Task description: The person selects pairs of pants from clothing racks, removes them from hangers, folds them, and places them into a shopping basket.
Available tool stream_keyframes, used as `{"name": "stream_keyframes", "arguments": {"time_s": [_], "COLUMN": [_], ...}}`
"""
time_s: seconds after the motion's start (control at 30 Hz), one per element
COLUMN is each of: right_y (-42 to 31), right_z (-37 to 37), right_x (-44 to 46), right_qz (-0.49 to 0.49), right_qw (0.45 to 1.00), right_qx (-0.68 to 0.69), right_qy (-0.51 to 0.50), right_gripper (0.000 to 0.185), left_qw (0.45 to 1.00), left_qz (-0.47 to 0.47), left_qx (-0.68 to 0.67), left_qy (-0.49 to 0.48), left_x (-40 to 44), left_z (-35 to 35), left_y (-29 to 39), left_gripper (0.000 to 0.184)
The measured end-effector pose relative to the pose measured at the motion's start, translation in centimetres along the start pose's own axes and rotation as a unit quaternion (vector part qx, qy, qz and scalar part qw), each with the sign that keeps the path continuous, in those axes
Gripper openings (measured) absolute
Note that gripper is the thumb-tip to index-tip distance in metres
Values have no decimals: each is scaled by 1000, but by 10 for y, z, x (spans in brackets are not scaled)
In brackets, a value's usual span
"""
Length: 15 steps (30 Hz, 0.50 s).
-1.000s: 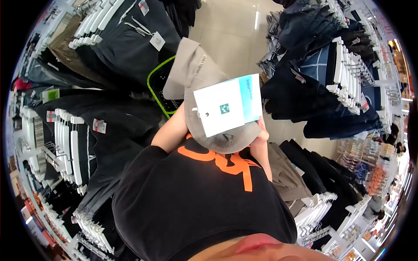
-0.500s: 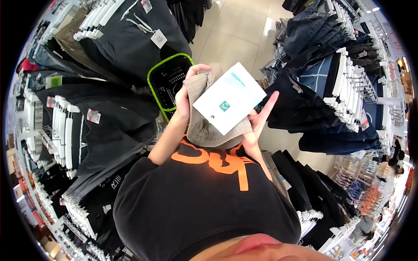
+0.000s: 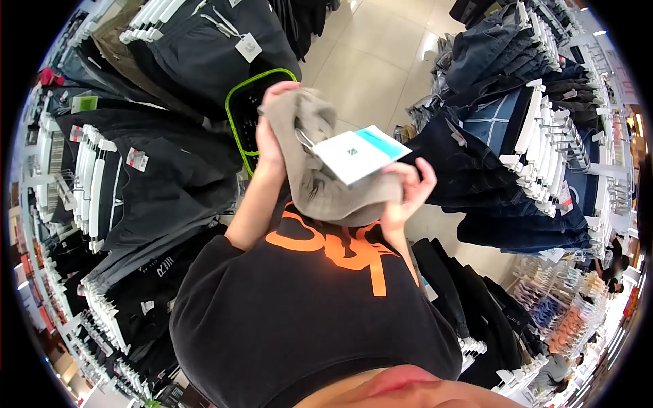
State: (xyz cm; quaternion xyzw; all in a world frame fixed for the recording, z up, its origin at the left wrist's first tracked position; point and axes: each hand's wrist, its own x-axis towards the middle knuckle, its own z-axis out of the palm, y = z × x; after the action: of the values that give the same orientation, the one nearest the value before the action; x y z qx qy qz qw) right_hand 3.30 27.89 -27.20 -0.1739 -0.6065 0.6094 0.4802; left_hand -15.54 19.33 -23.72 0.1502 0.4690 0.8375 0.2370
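Observation:
A grey-beige cloth garment [image 3: 340,200], bunched into a loose ring, is held up in front of my chest. My left hand [image 3: 269,132] grips its left edge, with fingers partly behind the fabric. On the right side, my right hand [image 3: 410,194] pinches the garment's edge, thumb and fingers near the tag. A white and blue card tag [image 3: 360,153] hangs from the garment by a loop and lies over its middle, with a small dark green logo on it.
A black basket with a green rim [image 3: 235,126] is beyond my left hand. Dark trousers [image 3: 183,163] hang on white hangers at left, and dark jeans [image 3: 476,156] at right. Pale floor tiles [image 3: 367,41] run between the racks.
The garment has opened into a ring and risen a little to the left with my left hand. The tag has tilted flatter. My right hand's fingers have curled in from being spread.

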Motion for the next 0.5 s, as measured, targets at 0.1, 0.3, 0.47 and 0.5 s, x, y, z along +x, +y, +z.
{"name": "stream_keyframes", "arguments": {"time_s": [0.1, 0.3, 0.47, 0.5], "right_y": [8, 25, 10, 5], "right_z": [-43, -115, -112, -100], "right_x": [18, 30, 72, 85], "right_qz": [71, 87, 6, -22], "right_qw": [981, 980, 992, 984], "right_qx": [-45, -78, -121, -145], "right_qy": [176, 160, -22, -98], "right_gripper": [43, 25, 19, 18], "left_qw": [988, 979, 976, 962], "left_qz": [55, 15, 18, 36], "left_qx": [60, 102, 208, 270], "left_qy": [130, 173, 56, -4], "left_x": [19, 17, 23, 22], "left_z": [-31, -82, -69, -52], "left_y": [5, -11, 1, 8], "left_gripper": [26, 24, 28, 29]}}
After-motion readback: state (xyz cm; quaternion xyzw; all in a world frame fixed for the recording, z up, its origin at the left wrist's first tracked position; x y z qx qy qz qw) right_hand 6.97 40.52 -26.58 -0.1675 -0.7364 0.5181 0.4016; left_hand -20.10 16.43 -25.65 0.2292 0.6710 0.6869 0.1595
